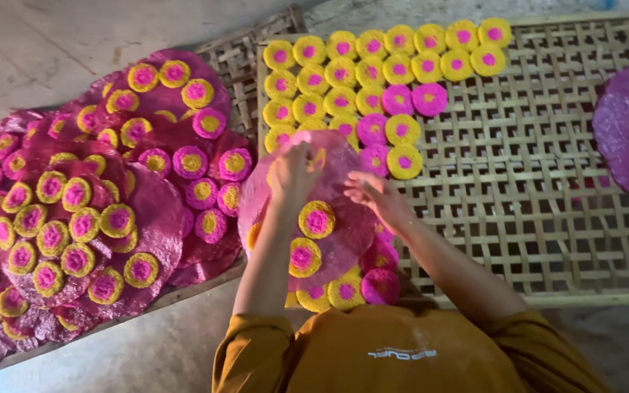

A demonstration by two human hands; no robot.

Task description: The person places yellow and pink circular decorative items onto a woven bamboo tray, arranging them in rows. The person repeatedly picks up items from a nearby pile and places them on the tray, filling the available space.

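Left hand (293, 175) pinches a small yellow disc (317, 159) over the large pink sheet (343, 211) at the bamboo rack's (533, 196) near-left corner; right hand (373, 193) open, steadying it. Advise gentle, level lifting.

Both hands (294, 175) (373, 193) on lg pink disc (343, 218) w/ yellow-pink rounds (317, 219), poss. pinching, over woven bamboo tray (533, 182).
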